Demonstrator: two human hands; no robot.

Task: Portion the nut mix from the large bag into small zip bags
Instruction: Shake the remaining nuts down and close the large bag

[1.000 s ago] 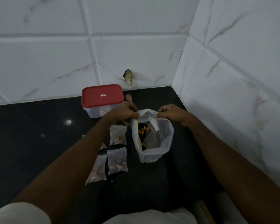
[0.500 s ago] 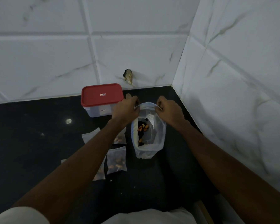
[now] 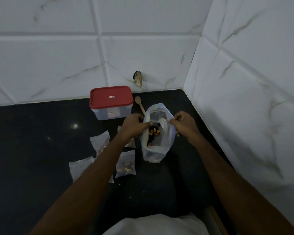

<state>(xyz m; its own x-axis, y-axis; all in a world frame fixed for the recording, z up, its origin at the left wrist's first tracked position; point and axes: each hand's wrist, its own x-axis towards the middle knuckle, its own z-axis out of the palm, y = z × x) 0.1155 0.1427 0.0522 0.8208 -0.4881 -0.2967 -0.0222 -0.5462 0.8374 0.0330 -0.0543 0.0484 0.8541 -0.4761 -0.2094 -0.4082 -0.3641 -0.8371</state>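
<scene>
Left hand (image 3: pixel 134 126), right hand (image 3: pixel 183 124) pinching large bag (image 3: pixel 157 150) rim, holding mouth open. Nut mix (image 3: pixel 154 132) lying inside; filled small zip bags (image 3: pixel 126 164) lying beside left hand: portioning seemingly well advanced, unfinished.

Reaching in from 7 and 5 o'clock on bare forearms, pinching the mouth of the large bag (image 3: pixel 153 154) at its 9 o'clock with the left hand (image 3: pixel 134 126) and at its 3 o'clock with the right hand (image 3: pixel 184 124), fingers curled, knuckles up.

Small zip bags (image 3: pixel 125 164) lie left of large bag (image 3: pixel 157 133).
</scene>
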